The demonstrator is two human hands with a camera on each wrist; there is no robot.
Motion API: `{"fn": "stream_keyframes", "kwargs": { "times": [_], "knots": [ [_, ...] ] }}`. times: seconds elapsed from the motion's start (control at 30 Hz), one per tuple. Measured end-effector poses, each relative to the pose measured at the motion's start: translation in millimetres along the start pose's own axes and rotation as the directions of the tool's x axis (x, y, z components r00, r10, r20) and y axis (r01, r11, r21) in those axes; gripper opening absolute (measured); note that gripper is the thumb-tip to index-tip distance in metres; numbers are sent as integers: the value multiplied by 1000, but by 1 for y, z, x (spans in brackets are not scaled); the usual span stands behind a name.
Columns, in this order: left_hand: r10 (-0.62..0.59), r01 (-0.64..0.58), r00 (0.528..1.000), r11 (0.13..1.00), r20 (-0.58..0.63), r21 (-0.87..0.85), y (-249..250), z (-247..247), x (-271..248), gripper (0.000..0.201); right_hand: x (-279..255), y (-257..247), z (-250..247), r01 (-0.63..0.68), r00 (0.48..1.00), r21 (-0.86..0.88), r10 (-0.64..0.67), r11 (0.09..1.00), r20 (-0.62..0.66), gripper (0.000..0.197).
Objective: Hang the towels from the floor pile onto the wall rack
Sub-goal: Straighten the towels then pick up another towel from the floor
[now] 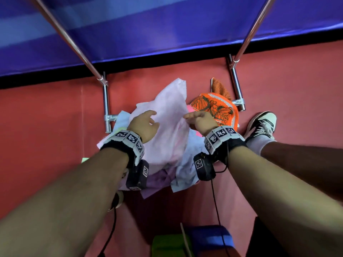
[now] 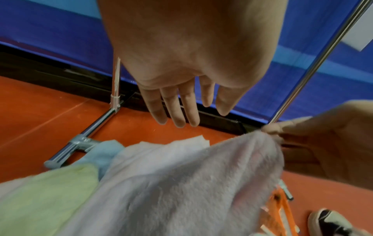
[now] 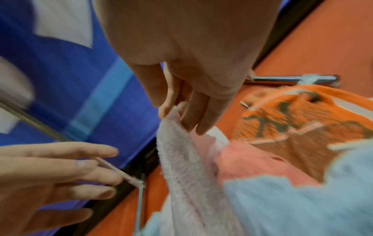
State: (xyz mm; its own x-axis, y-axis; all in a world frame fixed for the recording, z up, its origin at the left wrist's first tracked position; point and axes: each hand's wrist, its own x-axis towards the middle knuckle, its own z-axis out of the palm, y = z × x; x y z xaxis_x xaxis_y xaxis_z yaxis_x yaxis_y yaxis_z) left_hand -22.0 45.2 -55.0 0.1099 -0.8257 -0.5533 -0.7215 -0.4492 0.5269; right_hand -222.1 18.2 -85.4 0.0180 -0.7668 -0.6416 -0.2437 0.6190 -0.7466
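Note:
A pile of towels lies on the red floor between the chrome rack's feet. On top is a pale pink towel, lifted at one corner. My right hand pinches that corner between thumb and fingers; the same towel hangs from the pinch in the left wrist view. My left hand hovers just left of the raised towel with fingers straight and spread, holding nothing. An orange patterned towel lies at the pile's right. Light blue, green and purple towels lie underneath.
The rack's chrome poles slant up on both sides, with base tubes on the floor. A blue wall panel stands behind. My right shoe is beside the orange towel. Green and blue blocks sit near my feet.

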Motion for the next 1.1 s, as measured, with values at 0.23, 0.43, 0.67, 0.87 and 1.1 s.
{"fn": "stream_keyframes", "kwargs": {
  "times": [0.23,0.43,0.67,0.87,1.1],
  "knots": [
    [193,-213,976,932,-97,-294,75,-52,-64,86,-100,-115,-1,284,948,170,-303,944,96,27],
    [316,-415,895,849,-315,-328,128,-104,-140,86,-204,-197,-13,511,827,269,-552,816,104,30],
    [343,-552,811,718,-474,-424,161,-133,-179,82,-267,-254,-25,567,766,399,-639,721,66,43],
    [373,-586,796,674,-476,-451,164,-141,-178,68,-251,-251,-30,563,781,345,-620,751,76,51],
    [203,-456,867,692,-455,-561,137,-137,-142,60,-190,-196,-18,477,849,-32,-451,878,275,73]
  ]
}}
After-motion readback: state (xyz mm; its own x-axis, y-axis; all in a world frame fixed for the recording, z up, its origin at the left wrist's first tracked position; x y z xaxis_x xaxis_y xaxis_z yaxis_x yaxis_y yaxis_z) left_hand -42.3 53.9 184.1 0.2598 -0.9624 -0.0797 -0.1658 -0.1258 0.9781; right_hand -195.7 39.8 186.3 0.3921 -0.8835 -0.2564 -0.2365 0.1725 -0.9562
